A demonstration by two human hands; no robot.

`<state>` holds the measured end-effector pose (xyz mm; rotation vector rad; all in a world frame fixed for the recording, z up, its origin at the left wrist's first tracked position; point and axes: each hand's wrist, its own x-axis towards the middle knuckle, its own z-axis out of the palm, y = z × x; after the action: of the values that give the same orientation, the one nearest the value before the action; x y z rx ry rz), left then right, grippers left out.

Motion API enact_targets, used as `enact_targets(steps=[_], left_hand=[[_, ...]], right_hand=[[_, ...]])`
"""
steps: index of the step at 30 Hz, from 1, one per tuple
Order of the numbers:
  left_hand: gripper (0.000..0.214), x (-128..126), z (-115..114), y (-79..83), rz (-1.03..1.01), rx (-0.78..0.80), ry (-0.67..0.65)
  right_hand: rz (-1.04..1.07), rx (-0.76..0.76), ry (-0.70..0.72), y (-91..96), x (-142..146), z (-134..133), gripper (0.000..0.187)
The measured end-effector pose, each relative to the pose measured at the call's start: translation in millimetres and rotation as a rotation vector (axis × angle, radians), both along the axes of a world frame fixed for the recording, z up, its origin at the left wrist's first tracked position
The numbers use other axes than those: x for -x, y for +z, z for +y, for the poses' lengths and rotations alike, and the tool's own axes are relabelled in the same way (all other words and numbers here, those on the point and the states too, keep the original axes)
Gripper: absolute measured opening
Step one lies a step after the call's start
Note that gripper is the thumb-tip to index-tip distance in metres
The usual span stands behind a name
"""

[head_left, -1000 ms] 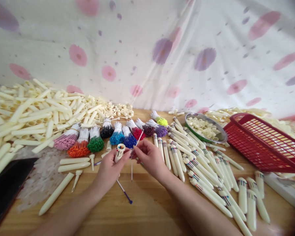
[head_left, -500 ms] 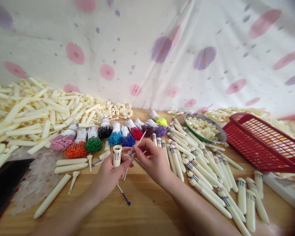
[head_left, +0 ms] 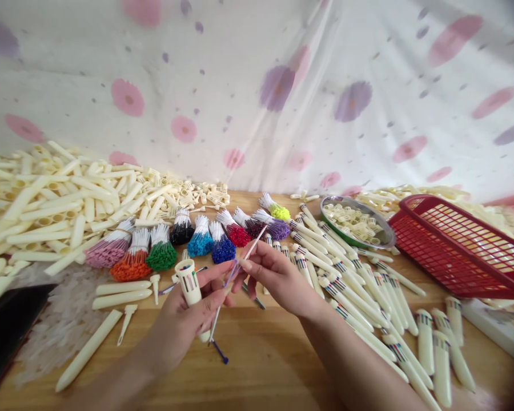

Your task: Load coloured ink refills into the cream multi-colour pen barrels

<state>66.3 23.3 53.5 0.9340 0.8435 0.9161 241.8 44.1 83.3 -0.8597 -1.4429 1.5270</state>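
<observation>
My left hand [head_left: 184,319] is closed round a cream pen barrel [head_left: 189,282] with coloured slots, its open end tilted up and left. My right hand [head_left: 274,277] pinches a thin pen refill [head_left: 245,258] that slants from upper right down to the left hand's fingertips. A second thin refill [head_left: 214,322] runs down past my left palm. A blue-tipped refill [head_left: 219,351] lies on the wooden table [head_left: 257,365] under my hands. Bundles of coloured refills [head_left: 197,242] stand in a row just beyond my hands.
A heap of cream barrels [head_left: 55,200] fills the left. Assembled pens [head_left: 360,291] lie in rows at the right. A metal bowl of small parts [head_left: 357,220] and a red basket [head_left: 462,245] sit at the back right. A floral cloth [head_left: 257,85] hangs behind.
My left hand has tipped the barrel from upright to leaning left and dropped a little. My right hand has shifted right, and its refill now points more steeply toward the barrel.
</observation>
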Motion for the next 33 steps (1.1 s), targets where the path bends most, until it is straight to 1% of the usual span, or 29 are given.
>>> enact_targets(steps=[2,4,10,13,16,18,20,23,28,30,33], left_hand=[[0.038,-0.2,-1.4,3.6,-0.017,-0.019,-0.021],[0.035,-0.8,-2.0,5.9,-0.012,-0.051,-0.024],[0.035,-1.8,-1.9,6.0,0.014,-0.075,-0.024],[0.034,-2.3,-3.2,6.2,0.038,-0.103,-0.001],[0.030,-3.1,-5.1,6.0,0.063,-0.132,0.031],[0.029,-3.6,-5.8,5.2,0.076,-0.151,0.057],[0.028,-4.2,-5.6,4.4,0.113,-0.166,0.101],[0.021,-6.0,-4.0,5.2,0.216,-0.183,0.199],[0.020,-12.4,-2.6,13.3,0.338,-0.241,0.348],[0.019,-14.1,-3.1,16.4,0.391,-0.259,0.391],[0.018,-14.5,-4.5,18.3,0.483,-0.293,0.414]], right_hand=[[0.004,-0.013,0.001,2.9,-1.2,-1.4,0.025],[0.002,-0.039,-0.027,4.0,-0.8,-3.6,0.022],[-0.069,-0.136,-0.127,1.2,1.1,-11.3,0.017],[-0.183,-0.242,-0.198,1.3,0.6,-15.7,0.014],[-0.329,-0.398,-0.267,4.8,1.1,-20.0,0.009],[-0.397,-0.487,-0.303,7.9,2.3,-22.2,0.008],[-0.439,-0.535,-0.328,10.1,3.8,-23.7,0.009],[-0.493,-0.550,-0.345,10.4,5.8,-25.0,0.010],[-0.552,-0.559,-0.345,8.0,7.5,-25.7,0.009],[-0.550,-0.569,-0.344,8.1,7.9,-25.7,0.009],[-0.542,-0.598,-0.342,9.1,8.8,-25.9,0.010]])
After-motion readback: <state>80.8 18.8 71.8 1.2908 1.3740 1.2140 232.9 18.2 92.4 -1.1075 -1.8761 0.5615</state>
